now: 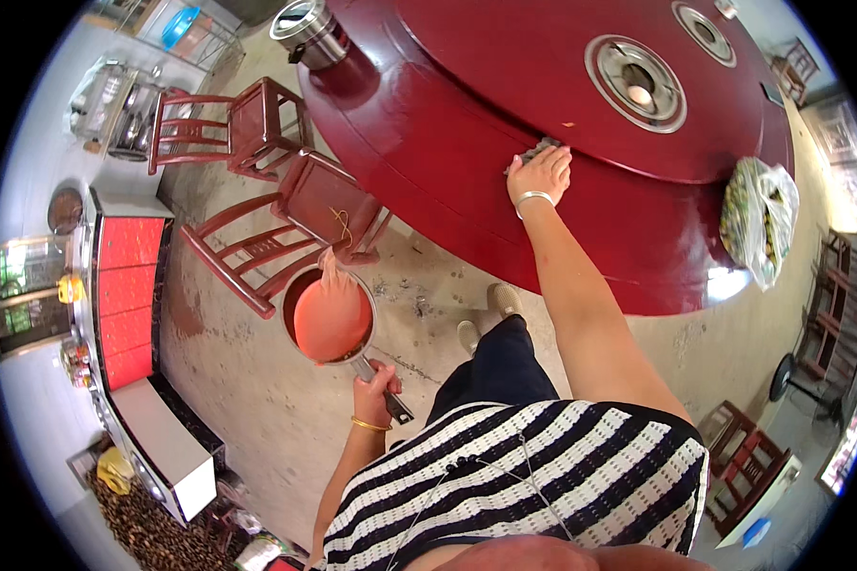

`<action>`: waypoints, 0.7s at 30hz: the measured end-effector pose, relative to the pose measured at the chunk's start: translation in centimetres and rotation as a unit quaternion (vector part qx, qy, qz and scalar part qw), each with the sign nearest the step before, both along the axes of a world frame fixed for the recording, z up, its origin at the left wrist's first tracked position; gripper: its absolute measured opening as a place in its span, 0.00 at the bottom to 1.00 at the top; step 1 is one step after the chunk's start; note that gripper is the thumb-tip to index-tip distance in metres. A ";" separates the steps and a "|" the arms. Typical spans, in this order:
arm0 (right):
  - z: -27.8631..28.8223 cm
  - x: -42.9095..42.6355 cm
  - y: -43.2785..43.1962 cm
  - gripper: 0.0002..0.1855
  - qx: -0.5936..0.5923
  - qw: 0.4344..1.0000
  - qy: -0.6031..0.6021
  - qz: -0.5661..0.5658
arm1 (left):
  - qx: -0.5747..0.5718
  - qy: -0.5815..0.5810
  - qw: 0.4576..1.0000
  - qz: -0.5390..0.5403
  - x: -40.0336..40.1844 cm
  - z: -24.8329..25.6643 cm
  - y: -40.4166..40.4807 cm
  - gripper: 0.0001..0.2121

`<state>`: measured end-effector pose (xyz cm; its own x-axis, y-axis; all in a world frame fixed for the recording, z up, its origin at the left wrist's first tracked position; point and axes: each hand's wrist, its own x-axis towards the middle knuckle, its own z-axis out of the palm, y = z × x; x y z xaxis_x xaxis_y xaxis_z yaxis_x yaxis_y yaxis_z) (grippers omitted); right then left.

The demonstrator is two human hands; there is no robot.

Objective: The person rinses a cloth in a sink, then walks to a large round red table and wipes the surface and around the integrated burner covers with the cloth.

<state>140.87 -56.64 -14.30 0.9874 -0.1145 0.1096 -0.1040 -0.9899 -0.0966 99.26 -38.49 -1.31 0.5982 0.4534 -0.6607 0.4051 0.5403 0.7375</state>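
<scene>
My left hand (376, 391) grips the black-ended handle of a saucepan (291, 335), which I hold level with the chair backs, away from the table. A smooth orange-red thing (332, 321) fills most of the pan, and a crumpled pinkish piece sticks up over the far rim. Whether it is a plastic bag, I cannot tell. Out to the right, my right hand (541, 175) presses a grey cloth (540, 151) onto the dark red round table (464, 185). The cloth lies against the raised edge of the table's central disc (500, 64), mostly hidden under my fingers.
A lidded steel container (314, 36) stands at the table's left edge. Metal burner rings (675, 110) are set into the disc. A filled plastic bag (757, 221) sits at the right rim. Wooden chairs (321, 193) stand left, near a red-fronted cabinet (125, 285).
</scene>
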 end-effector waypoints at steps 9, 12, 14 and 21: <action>-0.8 7.1 17.4 0.44 0.016 0.986 0.007 0.168 | -0.031 0.020 0.990 0.137 -0.6 -1.7 -0.5 0.10; -0.1 6.9 22.4 0.44 0.008 0.960 0.030 0.277 | -0.030 0.020 0.987 0.156 0.3 -2.2 -1.0 0.10; -0.3 5.6 24.3 0.43 0.008 0.933 0.014 0.359 | -0.031 0.017 0.987 0.155 1.4 -2.3 -1.4 0.10; 2.2 -3.5 22.7 0.32 0.045 0.721 0.092 0.686 | 0.000 -0.002 0.989 0.150 2.6 -1.6 -2.5 0.09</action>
<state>137.36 -33.96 -12.12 0.1759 0.9843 0.0153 0.9466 -0.1648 -0.2771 101.85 -41.00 -2.91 0.4393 0.6109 -0.6586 0.2232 0.6360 0.7387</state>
